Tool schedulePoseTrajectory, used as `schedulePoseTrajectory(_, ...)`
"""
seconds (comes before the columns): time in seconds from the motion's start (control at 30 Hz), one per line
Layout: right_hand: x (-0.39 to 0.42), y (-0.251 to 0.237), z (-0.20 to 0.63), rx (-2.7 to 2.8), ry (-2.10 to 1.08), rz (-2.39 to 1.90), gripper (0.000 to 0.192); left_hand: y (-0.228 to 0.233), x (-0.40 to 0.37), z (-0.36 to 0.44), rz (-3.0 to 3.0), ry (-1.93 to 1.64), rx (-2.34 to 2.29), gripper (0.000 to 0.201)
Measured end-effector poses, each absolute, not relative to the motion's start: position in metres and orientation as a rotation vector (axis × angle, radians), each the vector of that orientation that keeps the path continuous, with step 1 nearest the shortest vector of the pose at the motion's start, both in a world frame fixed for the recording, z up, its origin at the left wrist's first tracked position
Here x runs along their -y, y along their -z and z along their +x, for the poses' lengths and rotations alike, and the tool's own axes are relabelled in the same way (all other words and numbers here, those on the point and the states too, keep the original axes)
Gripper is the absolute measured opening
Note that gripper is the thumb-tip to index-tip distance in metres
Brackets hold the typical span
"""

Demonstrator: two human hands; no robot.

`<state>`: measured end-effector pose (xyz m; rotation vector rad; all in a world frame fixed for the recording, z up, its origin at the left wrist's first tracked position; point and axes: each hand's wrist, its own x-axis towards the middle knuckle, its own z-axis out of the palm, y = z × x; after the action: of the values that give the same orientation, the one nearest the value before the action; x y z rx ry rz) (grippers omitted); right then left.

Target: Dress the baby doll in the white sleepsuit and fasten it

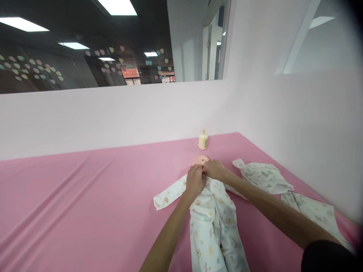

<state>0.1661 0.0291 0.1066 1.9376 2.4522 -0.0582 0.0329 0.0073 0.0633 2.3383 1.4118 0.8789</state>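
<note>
A baby doll lies on its back, with only part of its head showing past my hands. It wears a white baby top with a small bear print, and matching trousers. At the neckline my left hand is closed, its fingers curled on the collar. My right hand meets it there from the right, fingers bent and pinched at the collar. The fingertips and the exact bit of cloth between them are hidden. One sleeve stretches out to the left; the other passes under my right forearm.
A pale yellow pump bottle stands beyond the doll's head. Crumpled white printed baby clothes and a further printed cloth lie to the right. A pink sheet covers the surface, bounded by white walls and a window.
</note>
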Motion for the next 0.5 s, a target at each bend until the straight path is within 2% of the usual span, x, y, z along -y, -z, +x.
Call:
schedulePoseTrajectory(0.13,-0.028,-0.100,0.196,-2.587,0.415,2.046,0.022,-0.058,-0.022,0.036,2.361,-0.737,-1.379,0.020)
schedulePoseTrajectory(0.33,-0.020,-0.078,0.213,-2.790,0.950,2.033,0.019,-0.050,-0.031,0.032,2.426,-0.853,-1.210,0.023)
schedulePoseTrajectory(0.5,-0.020,-0.065,0.211,-2.849,1.177,2.077,0.023,-0.051,-0.034,0.031,2.382,-0.853,-1.159,0.025)
